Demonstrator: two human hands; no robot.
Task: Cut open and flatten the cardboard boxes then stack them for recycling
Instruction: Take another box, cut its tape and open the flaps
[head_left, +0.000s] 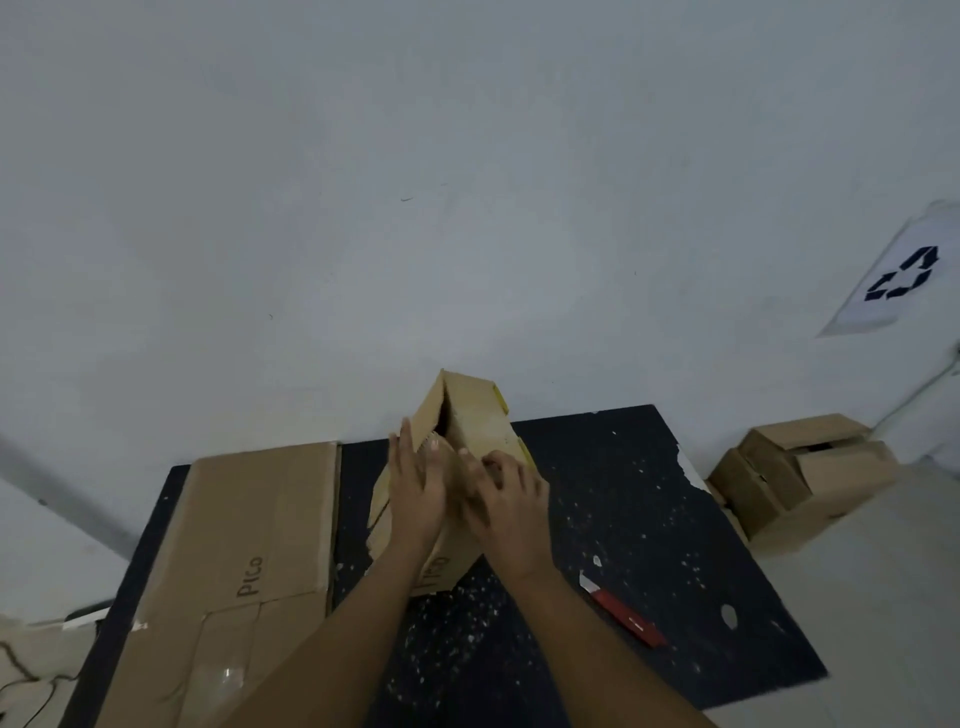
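Head view: a black mat (649, 519) lies on a pale floor (467, 208), and the work sits in the middle of it.
Box in hand: the upright cardboard box (467, 415) stands mid-mat, its top seam split open.
Left hand: the left hand (415, 488) lies flat, fingers straight, against the box's left face.
Right hand: the right hand (511, 499) curls its fingers onto the top flap, gripping it.
Room: bare speckled mat to the right, open floor beyond.
Left side: a flattened cardboard sheet (249, 545) marked "PICo" fills the mat's left edge.
Right side: a red box cutter (623, 613) lies near the right forearm; an unflattened box (800, 478) waits off the mat's chipped corner.
Far right: a white recycling sign (898, 275) on the floor.
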